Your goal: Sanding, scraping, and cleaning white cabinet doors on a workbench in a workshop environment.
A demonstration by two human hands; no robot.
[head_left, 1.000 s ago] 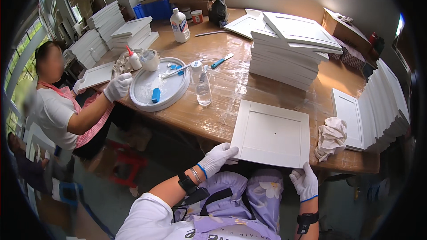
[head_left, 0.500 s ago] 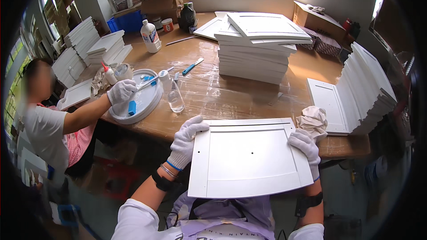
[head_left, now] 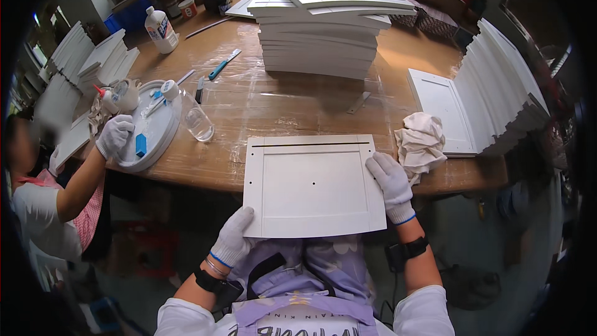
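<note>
Between my gloved hands I hold a white framed panel (head_left: 315, 202), with a dark slot along its far edge and a few small dark holes. My left hand (head_left: 234, 235) grips its near left corner, thumb on top and fingers underneath. On the far right side, my right hand (head_left: 390, 182) clasps the edge, its fingers lying over the face. The panel's far part overlaps the table's front edge, while its near part is above my lap. A crumpled cream cloth (head_left: 420, 143) lies on the table just beyond my right hand.
A tall stack of white panels (head_left: 317, 46) stands mid-table; more panels (head_left: 497, 93) lean at the right. Leftward are a clear bottle (head_left: 197, 118), a round white tray (head_left: 171, 140), a teal-handled scraper (head_left: 219, 70) and a white jug (head_left: 160, 31). A co-worker's gloved hand (head_left: 115, 135) is beside the tray.
The panel has come level and turned slightly. My left hand has slid from its far left corner to the near left one. The view has shifted, and the co-worker's hand has drawn back toward the tray's edge.
</note>
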